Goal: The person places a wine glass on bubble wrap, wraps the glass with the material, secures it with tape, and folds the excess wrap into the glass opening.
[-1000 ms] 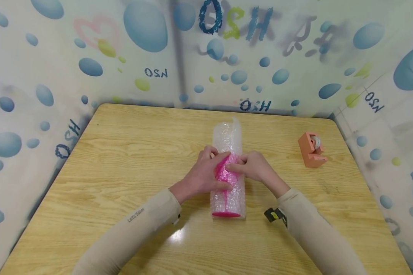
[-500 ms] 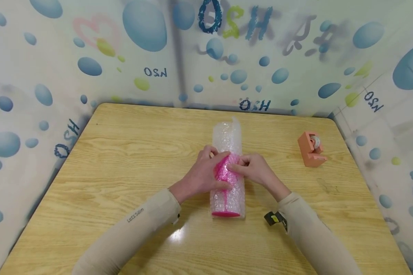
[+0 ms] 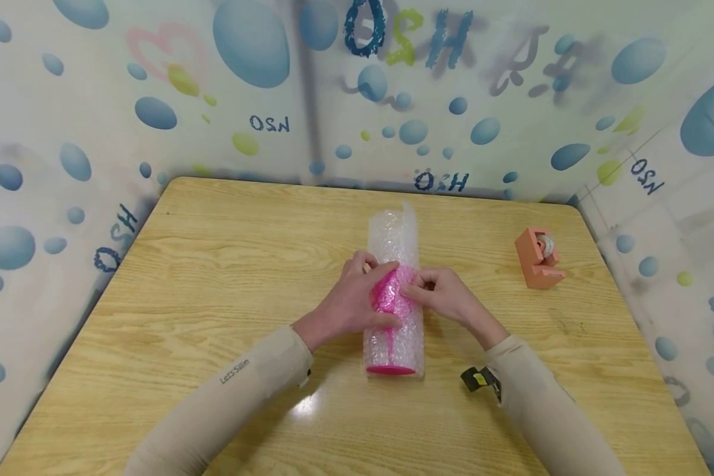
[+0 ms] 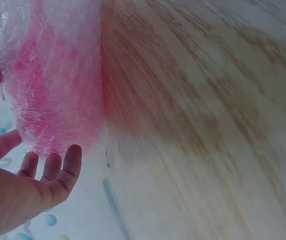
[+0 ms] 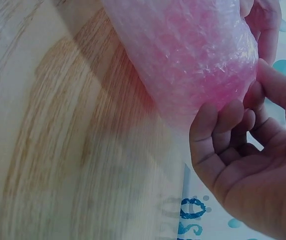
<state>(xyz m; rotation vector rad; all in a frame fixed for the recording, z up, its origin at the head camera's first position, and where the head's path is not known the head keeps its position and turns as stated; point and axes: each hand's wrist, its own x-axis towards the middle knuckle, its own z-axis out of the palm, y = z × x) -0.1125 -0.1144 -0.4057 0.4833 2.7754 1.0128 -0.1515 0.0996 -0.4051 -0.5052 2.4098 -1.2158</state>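
A pink goblet-shaped object (image 3: pixel 391 370) with a round foot and thin stem lies inside a roll of bubble wrap (image 3: pixel 393 231), lengthwise on the table. In the head view my left hand (image 3: pixel 351 301) holds the roll from its left side, thumb and index finger spread over the pink part. Its other fingers bend against the side of the wrap, seen in the left wrist view. My right hand (image 3: pixel 443 294) is at the right side of the roll, its thumb and index finger pinching the wrap. The right wrist view shows its remaining fingers curled close to the plastic.
An orange tape dispenser (image 3: pixel 538 259) with a roll of clear tape stands at the right of the wooden table (image 3: pixel 244 251). Spotted wall sheets (image 3: pixel 357 112) enclose the table's back and sides. A black strap (image 3: pixel 480 379) hangs by my right sleeve.
My right hand has shifted slightly right, its thumb sliding toward the right side of the wrap. The left hand and the roll have stayed where they were.
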